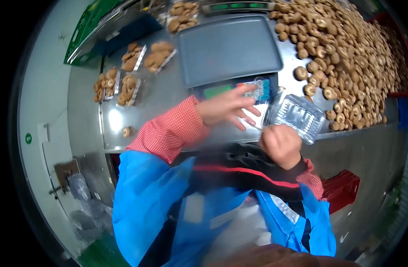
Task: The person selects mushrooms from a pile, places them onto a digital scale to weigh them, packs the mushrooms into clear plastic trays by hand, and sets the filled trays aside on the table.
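Observation:
My left hand (230,107) hovers over the front of the scale (217,91), its fingers spread and holding nothing. To its right my right hand (280,143) is closed beside the near-left corner of a clear plastic tray (297,116); what its fingers hold, if anything, is hidden. The tray lies tilted near the table's front edge, left of the mushroom pile (346,62). A grey weighing platter (228,51) with nothing on it rests above the scale's display.
Several filled mushroom packs (157,56) stand on the steel table (155,98) at the left. One loose mushroom (127,131) lies near the front-left edge. A green crate (86,33) is at the upper left, a red crate (342,191) below the table at right.

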The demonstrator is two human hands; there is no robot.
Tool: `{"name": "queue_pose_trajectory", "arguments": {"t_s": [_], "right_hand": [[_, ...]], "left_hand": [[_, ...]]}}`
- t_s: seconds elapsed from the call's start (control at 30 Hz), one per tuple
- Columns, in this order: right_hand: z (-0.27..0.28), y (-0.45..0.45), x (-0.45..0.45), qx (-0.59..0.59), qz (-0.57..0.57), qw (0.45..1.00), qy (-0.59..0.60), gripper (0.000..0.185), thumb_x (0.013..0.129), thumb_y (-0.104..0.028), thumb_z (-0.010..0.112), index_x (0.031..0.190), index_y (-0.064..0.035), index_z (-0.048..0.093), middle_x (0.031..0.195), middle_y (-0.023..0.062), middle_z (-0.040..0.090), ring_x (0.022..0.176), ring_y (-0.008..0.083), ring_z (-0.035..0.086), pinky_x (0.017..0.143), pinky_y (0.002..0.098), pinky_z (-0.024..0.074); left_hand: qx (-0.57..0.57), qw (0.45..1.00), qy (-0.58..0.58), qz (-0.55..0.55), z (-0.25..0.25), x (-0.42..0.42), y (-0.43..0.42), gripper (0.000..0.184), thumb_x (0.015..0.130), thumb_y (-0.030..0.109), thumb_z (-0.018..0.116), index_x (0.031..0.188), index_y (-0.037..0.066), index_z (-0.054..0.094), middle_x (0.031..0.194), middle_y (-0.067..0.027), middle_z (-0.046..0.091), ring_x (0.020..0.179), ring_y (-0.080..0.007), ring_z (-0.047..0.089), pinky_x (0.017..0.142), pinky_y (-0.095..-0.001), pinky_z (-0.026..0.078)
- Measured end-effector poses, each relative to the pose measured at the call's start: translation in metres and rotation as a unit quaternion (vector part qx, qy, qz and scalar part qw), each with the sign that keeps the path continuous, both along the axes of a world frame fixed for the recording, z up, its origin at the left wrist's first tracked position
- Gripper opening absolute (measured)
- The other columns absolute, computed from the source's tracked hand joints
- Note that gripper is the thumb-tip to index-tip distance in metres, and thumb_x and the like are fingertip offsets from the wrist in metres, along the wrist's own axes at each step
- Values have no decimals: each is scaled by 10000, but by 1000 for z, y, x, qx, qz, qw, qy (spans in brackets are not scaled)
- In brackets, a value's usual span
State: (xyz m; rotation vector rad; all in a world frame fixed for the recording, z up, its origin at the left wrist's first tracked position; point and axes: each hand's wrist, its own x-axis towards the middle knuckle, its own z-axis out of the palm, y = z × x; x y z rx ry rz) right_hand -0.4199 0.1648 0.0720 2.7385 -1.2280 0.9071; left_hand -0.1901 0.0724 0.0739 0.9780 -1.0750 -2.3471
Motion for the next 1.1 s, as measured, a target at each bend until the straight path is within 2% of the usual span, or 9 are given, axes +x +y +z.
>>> {"name": "queue_pose_trajectory", "arguments": {"t_s": [0.2,0.27,0.37,0.53,0.6,0.77,0.87,1.07,1.1], "right_hand": [[58,2,-80,86,-199,974,-64,678,663,-264,794,1241,-29,531,1042,155,544,992,335,523,832,421,440],[45,9,-119,285,-188,926,-163,688,769,-252,746,1335,-8,439,1088,207,556,1011,349,561,877,424,462],[-7,29,-162,599,-52,687,-409,613,903,-172,555,1440,-43,290,871,71,602,780,169,620,703,305,503],[-44,89,-228,405,-303,566,-651,562,891,-157,438,1421,-31,298,784,72,572,555,141,555,511,278,493],[-70,122,-262,275,-403,545,-682,571,887,-171,459,1418,-29,303,762,61,557,566,131,547,496,260,473],[-88,152,-289,162,-544,459,-683,602,869,-112,458,1433,-62,249,712,44,507,561,112,500,431,227,421],[-102,152,-288,155,-562,458,-671,582,887,-121,452,1432,-94,252,730,29,489,551,105,481,421,236,414],[-111,107,-301,195,-577,531,-589,507,896,-138,482,1378,-65,344,1000,101,584,791,201,569,692,327,474],[-111,96,-305,197,-585,555,-557,501,900,-152,485,1373,-52,349,1077,133,609,869,247,607,779,363,494]], "left_hand": [[-245,931,-167,-212,6,-81,-30,515,964,137,505,1453,82,353,1115,-100,625,914,-142,626,628,-268,548],[-355,877,-159,-282,7,-115,-39,484,956,128,512,1423,69,398,1124,-103,627,942,-165,626,685,-287,539],[-487,796,-85,-349,7,-189,-48,452,937,126,539,1373,37,460,1155,-126,624,1044,-236,621,883,-338,514],[-480,824,10,-300,-51,-316,-94,558,886,390,645,1336,88,512,1221,-181,598,1178,-278,553,990,-372,433],[-702,637,-52,-313,-97,-369,-105,752,729,381,771,1381,151,476,1387,-132,479,1327,-340,397,1055,-494,360],[-880,281,-15,-383,-137,-462,-54,938,690,353,789,1480,328,282,1587,-43,205,1447,-269,211,1067,-644,239],[-880,184,-24,-437,-157,-498,-48,957,692,424,786,1488,362,259,1594,16,190,1455,-255,191,1069,-650,231],[-834,293,-71,-461,-144,-492,-68,855,767,479,733,1481,393,271,1530,-7,327,1420,-227,269,1030,-617,299],[-848,326,-54,-415,-138,-485,-68,605,818,410,673,1378,336,457,1397,-29,469,1343,-220,364,1026,-589,300]]}}
